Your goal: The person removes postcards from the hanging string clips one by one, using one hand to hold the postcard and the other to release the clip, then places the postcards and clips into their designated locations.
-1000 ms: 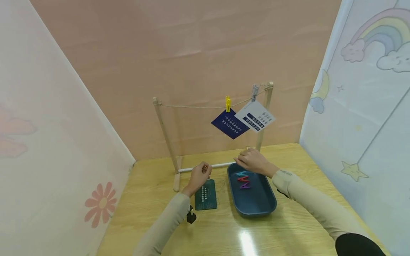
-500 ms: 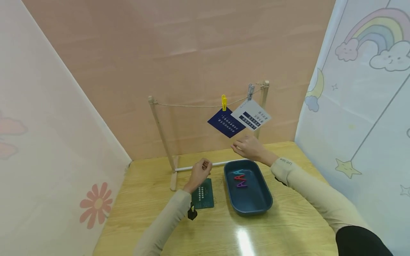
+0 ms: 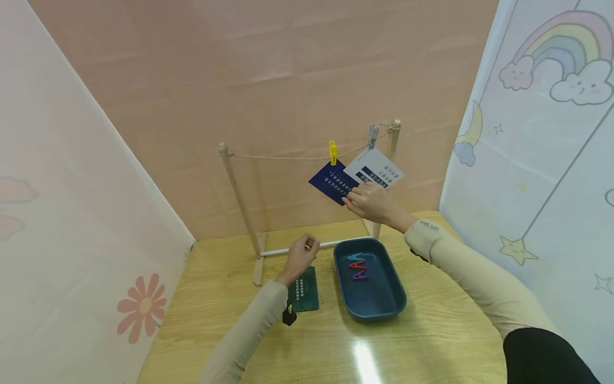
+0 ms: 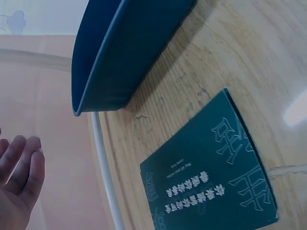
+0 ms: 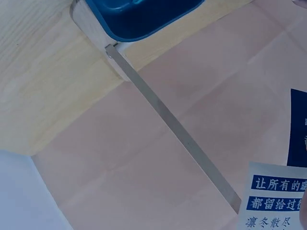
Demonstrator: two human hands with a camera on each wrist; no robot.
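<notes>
My right hand [image 3: 371, 204] is raised in front of two hanging cards, its fingers bent near the lower corner of the navy card [image 3: 331, 180] and overlapping the white card [image 3: 376, 164]. Whether the fingertips touch either card is hidden. A yellow clothespin [image 3: 333, 152] holds the navy card on a string [image 3: 278, 158]; a grey clothespin [image 3: 372, 136] holds the white one. The left hand [image 3: 299, 258] hovers above the table with loosely curled fingers and nothing in them. Below it lies a dark green card [image 3: 308, 292], partly covered by the forearm.
A blue plastic basin [image 3: 371, 314] stands right of the green card, with blue [image 3: 355, 257], red [image 3: 357, 265] and purple [image 3: 360, 275] clothespins inside. The string runs between two wooden posts [image 3: 240, 200], joined low down by a white bar [image 3: 275, 252]. Patterned side walls flank the table.
My right hand has risen from the basin's far edge to the hanging cards. The left hand stays nearly where it was. The view has shifted slightly.
</notes>
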